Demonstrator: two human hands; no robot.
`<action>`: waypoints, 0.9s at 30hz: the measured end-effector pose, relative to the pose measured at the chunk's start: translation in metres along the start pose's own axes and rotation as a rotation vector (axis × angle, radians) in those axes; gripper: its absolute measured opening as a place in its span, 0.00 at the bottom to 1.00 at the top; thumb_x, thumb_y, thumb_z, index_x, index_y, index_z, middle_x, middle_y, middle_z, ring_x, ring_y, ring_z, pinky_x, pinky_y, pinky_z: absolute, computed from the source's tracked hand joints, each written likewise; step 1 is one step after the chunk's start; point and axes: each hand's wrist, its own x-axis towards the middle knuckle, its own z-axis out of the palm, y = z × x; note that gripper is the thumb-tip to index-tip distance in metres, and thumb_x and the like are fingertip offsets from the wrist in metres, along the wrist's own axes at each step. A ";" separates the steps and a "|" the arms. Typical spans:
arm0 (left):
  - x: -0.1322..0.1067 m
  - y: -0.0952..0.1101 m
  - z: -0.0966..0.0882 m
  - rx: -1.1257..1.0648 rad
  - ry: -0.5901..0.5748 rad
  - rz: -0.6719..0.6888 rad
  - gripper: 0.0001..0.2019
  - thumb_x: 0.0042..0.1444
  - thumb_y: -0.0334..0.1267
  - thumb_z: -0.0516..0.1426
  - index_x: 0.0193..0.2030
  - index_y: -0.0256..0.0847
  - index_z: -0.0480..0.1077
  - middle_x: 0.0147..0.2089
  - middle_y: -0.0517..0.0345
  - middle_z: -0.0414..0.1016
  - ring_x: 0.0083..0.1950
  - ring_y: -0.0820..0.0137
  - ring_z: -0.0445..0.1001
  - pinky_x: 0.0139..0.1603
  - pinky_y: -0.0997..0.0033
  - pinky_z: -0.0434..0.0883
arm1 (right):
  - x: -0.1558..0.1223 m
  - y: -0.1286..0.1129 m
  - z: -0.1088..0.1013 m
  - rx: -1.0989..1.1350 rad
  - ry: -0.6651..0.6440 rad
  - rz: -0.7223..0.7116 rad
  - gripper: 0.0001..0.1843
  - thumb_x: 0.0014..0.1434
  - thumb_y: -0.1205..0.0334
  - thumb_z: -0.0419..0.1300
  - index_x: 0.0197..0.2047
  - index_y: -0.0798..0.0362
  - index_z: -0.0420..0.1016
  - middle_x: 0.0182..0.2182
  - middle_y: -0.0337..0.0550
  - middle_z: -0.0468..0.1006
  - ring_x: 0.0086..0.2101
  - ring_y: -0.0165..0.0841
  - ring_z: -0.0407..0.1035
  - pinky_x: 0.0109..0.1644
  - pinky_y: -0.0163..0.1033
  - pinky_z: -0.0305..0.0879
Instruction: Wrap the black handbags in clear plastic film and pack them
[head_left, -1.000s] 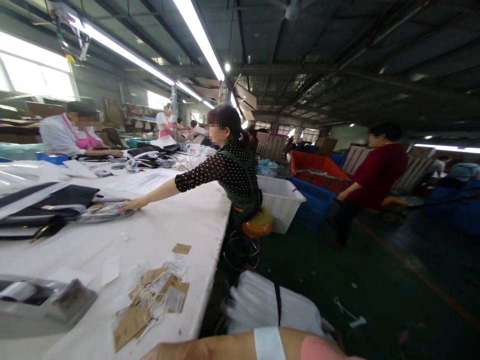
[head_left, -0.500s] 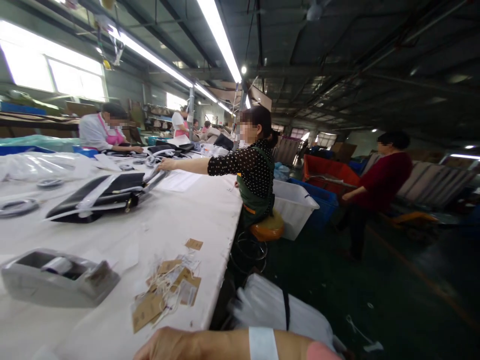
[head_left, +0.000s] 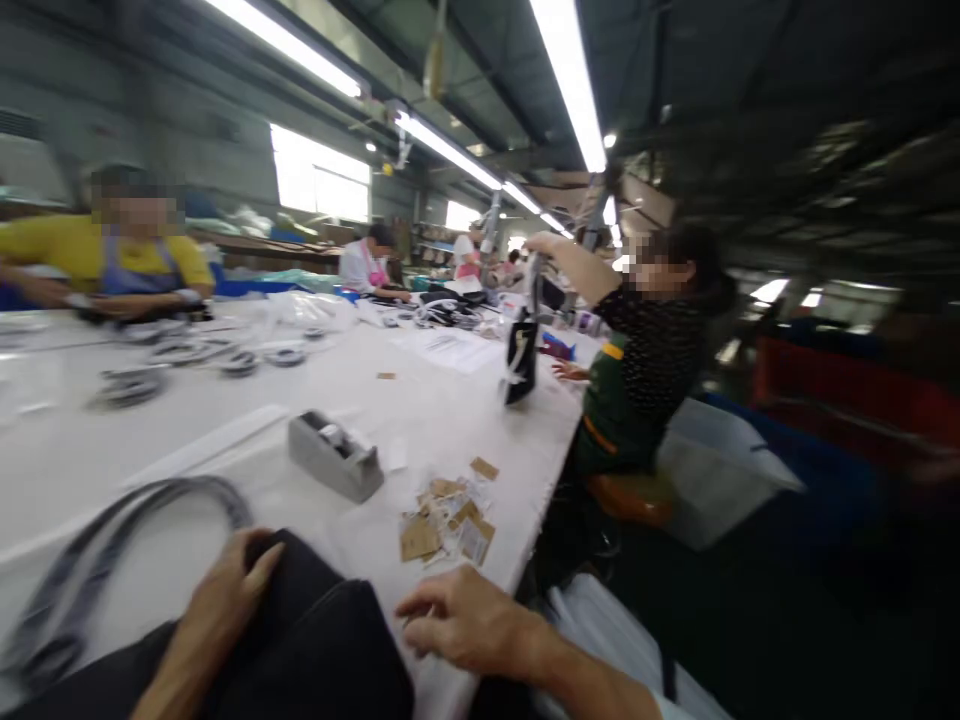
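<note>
A black bag (head_left: pixel 315 650) lies on the table's near edge in front of me. Its pair of long handles (head_left: pixel 94 545), apparently in a clear wrap, loops out to the left. My left hand (head_left: pixel 225 590) grips the bag's upper edge, thumb on top and the other fingers partly hidden. Just right of the bag, my right hand (head_left: pixel 480 620) hovers with loosely bent fingers and a gap beside the thumb; nothing shows in it. Beyond that hand is a loose pile of brown and white hang tags (head_left: pixel 450 515) with strings. A grey tape dispenser (head_left: pixel 335 455) stands left of the tags.
A co-worker (head_left: pixel 645 340) at the right edge holds up a small black bag (head_left: pixel 520 355). Another person in yellow (head_left: pixel 150 260) works at the far left, behind several coiled handles (head_left: pixel 135 383). Below the table's right side is a white plastic bundle (head_left: pixel 622 640).
My view has swung left, bringing the black bag and my left hand in. My right hand has come up beside the bag. The co-worker has lifted the small bag off the table.
</note>
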 end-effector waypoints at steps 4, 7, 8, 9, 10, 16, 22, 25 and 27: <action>-0.010 -0.007 -0.007 -0.343 0.090 0.011 0.09 0.49 0.36 0.57 0.39 0.40 0.66 0.44 0.47 0.76 0.51 0.54 0.74 0.58 0.53 0.67 | -0.001 -0.048 0.015 -0.136 0.172 -0.321 0.15 0.63 0.59 0.57 0.50 0.48 0.79 0.45 0.44 0.81 0.45 0.37 0.74 0.51 0.39 0.68; -0.007 -0.010 -0.007 -0.392 0.216 -0.030 0.10 0.51 0.36 0.56 0.42 0.39 0.66 0.46 0.45 0.76 0.50 0.60 0.76 0.56 0.58 0.70 | 0.015 -0.066 0.059 -0.262 0.134 -0.596 0.22 0.66 0.56 0.52 0.62 0.49 0.68 0.58 0.46 0.72 0.58 0.39 0.65 0.63 0.45 0.60; -0.005 -0.011 -0.008 -0.410 0.253 -0.042 0.10 0.53 0.35 0.54 0.43 0.38 0.66 0.46 0.44 0.76 0.50 0.61 0.76 0.55 0.59 0.71 | 0.022 -0.065 0.077 -0.354 0.113 -0.676 0.25 0.67 0.55 0.52 0.65 0.50 0.64 0.62 0.47 0.68 0.61 0.40 0.61 0.66 0.48 0.56; -0.005 -0.011 -0.008 -0.428 0.280 -0.048 0.10 0.55 0.35 0.53 0.44 0.37 0.65 0.47 0.44 0.76 0.49 0.62 0.76 0.53 0.60 0.72 | 0.029 -0.061 0.094 -0.459 0.094 -0.737 0.27 0.66 0.53 0.53 0.66 0.51 0.62 0.63 0.48 0.65 0.63 0.42 0.58 0.67 0.51 0.53; -0.004 -0.012 -0.010 -0.445 0.299 -0.047 0.10 0.57 0.35 0.51 0.45 0.36 0.65 0.47 0.43 0.76 0.49 0.64 0.77 0.51 0.62 0.73 | 0.038 -0.054 0.108 -0.568 0.083 -0.776 0.29 0.66 0.52 0.54 0.67 0.52 0.61 0.64 0.49 0.64 0.63 0.43 0.57 0.68 0.54 0.51; -0.028 -0.003 -0.044 -0.383 0.275 0.042 0.10 0.61 0.34 0.51 0.46 0.36 0.69 0.45 0.47 0.78 0.44 0.66 0.78 0.47 0.65 0.74 | 0.074 -0.007 0.138 -0.890 0.118 -0.856 0.27 0.67 0.50 0.53 0.65 0.52 0.64 0.62 0.46 0.68 0.63 0.45 0.58 0.69 0.56 0.46; -0.138 -0.036 -0.090 0.239 0.219 0.088 0.16 0.55 0.33 0.60 0.51 0.40 0.73 0.58 0.45 0.73 0.65 0.52 0.64 0.68 0.43 0.53 | 0.082 0.003 0.127 -0.968 0.062 -0.900 0.30 0.68 0.46 0.48 0.67 0.50 0.60 0.64 0.45 0.64 0.64 0.46 0.56 0.68 0.57 0.47; -0.176 -0.063 -0.095 0.534 0.165 -0.002 0.19 0.61 0.33 0.54 0.59 0.41 0.68 0.67 0.46 0.64 0.70 0.52 0.56 0.68 0.38 0.52 | 0.084 -0.005 0.129 -0.947 -0.004 -0.844 0.30 0.67 0.46 0.49 0.66 0.51 0.62 0.64 0.46 0.65 0.63 0.45 0.57 0.68 0.57 0.48; -0.180 -0.072 -0.092 0.594 0.149 -0.038 0.20 0.63 0.32 0.50 0.61 0.40 0.66 0.68 0.46 0.61 0.70 0.55 0.56 0.68 0.41 0.55 | 0.087 -0.021 0.137 -0.915 -0.030 -0.784 0.29 0.67 0.48 0.50 0.66 0.53 0.63 0.63 0.48 0.65 0.63 0.46 0.57 0.68 0.57 0.49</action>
